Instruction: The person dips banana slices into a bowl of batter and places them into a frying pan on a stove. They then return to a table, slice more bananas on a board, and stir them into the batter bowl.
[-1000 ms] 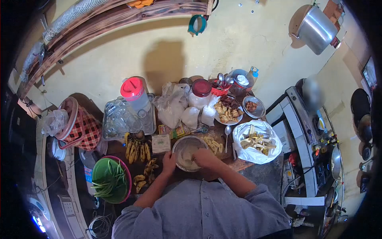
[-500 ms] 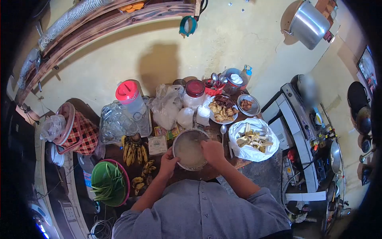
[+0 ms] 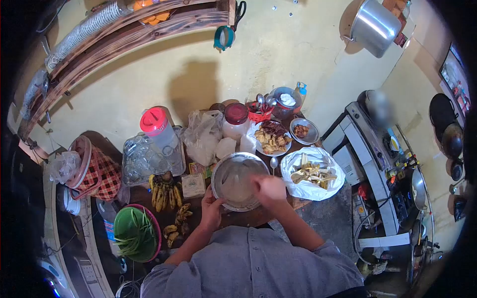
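Observation:
A round metal bowl (image 3: 218, 194) with pale, cloudy batter-like liquid (image 3: 233, 186) in it is at the table's front edge, before my chest. My left hand (image 3: 212, 210) grips the bowl's left rim, thumb and fingers closed on it. Over the bowl's right side is my right hand (image 3: 271, 189), blurred by motion and curled closed; what it holds is hidden. Beyond the bowl stand a white bag (image 3: 226, 148) and a red-lidded jar (image 3: 236, 114). A pale square pack (image 3: 193, 186) lies left of the bowl, beside bananas (image 3: 166, 193).
At right are a white plastic bag with peels (image 3: 318, 191), a plate of cut pieces (image 3: 273, 141) and a small bowl (image 3: 310, 136). A tray of glasses (image 3: 130, 176) stands left. A green basin (image 3: 124, 218) holds long leaves. The stove (image 3: 370, 134) is far right.
The bowl has come up nearer to me and looks larger, with my left hand still on its rim. My right hand has moved slightly right and is now blurred. The view has shifted a little.

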`<state>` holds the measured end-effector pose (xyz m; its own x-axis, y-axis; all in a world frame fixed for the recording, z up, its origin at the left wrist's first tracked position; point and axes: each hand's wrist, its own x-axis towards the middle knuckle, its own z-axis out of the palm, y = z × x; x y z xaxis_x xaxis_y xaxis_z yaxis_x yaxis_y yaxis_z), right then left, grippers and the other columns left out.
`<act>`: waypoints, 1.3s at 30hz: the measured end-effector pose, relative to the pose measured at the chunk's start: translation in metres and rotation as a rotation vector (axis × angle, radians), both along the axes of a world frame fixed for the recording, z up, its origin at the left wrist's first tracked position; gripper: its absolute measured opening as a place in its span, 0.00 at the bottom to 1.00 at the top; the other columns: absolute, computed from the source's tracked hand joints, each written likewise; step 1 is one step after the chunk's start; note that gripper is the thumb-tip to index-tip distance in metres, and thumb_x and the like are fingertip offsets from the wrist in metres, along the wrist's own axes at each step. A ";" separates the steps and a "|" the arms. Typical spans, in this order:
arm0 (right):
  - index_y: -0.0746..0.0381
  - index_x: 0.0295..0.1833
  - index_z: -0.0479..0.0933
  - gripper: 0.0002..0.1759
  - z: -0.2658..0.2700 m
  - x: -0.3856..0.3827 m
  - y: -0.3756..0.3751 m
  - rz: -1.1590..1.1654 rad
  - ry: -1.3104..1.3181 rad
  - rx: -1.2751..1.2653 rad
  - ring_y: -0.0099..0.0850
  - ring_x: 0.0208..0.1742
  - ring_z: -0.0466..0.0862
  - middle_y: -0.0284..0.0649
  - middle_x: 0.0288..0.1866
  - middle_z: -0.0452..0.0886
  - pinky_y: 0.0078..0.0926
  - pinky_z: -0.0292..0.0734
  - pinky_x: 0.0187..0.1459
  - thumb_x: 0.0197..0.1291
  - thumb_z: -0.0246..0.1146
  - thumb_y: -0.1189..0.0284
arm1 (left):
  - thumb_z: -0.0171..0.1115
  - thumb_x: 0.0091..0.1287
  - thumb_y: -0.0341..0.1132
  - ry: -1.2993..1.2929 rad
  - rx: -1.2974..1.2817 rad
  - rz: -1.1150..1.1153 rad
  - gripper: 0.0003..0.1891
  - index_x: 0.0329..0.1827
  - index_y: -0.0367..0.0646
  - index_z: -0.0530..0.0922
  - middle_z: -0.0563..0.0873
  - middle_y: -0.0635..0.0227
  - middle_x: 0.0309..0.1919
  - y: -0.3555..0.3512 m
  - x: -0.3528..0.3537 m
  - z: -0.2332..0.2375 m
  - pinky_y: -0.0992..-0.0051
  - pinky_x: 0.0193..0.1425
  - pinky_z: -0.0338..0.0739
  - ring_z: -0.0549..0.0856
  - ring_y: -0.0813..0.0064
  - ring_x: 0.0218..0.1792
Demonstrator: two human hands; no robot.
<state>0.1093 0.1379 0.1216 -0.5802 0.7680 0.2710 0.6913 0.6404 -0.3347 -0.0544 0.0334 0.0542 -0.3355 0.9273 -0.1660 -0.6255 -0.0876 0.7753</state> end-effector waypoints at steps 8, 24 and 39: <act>0.55 0.35 0.79 0.09 -0.003 0.001 -0.001 0.007 -0.059 -0.094 0.43 0.27 0.81 0.44 0.26 0.79 0.41 0.75 0.28 0.53 0.56 0.66 | 0.52 0.54 0.17 -0.068 -0.005 -0.028 0.27 0.60 0.41 0.65 0.76 0.68 0.50 -0.002 0.006 0.006 0.72 0.56 0.72 0.77 0.73 0.51; 0.52 0.39 0.80 0.10 0.019 0.007 0.000 0.163 -0.070 0.060 0.39 0.28 0.80 0.39 0.26 0.78 0.38 0.75 0.28 0.52 0.56 0.69 | 0.52 0.59 0.23 -0.120 0.013 -0.060 0.20 0.56 0.42 0.66 0.76 0.67 0.48 -0.002 0.009 0.001 0.65 0.46 0.81 0.79 0.71 0.49; 0.51 0.36 0.82 0.12 0.034 0.022 0.025 0.100 0.046 0.200 0.36 0.24 0.78 0.36 0.21 0.74 0.33 0.74 0.24 0.44 0.61 0.75 | 0.55 0.58 0.24 -0.092 -0.125 -0.083 0.13 0.47 0.34 0.74 0.63 0.71 0.56 -0.007 0.007 0.022 0.64 0.48 0.80 0.75 0.71 0.53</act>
<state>0.1312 0.1633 0.1559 -0.6344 0.6355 0.4401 0.6077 0.7619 -0.2241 -0.0473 0.0261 0.0760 -0.2371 0.9213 -0.3082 -0.6956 0.0605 0.7159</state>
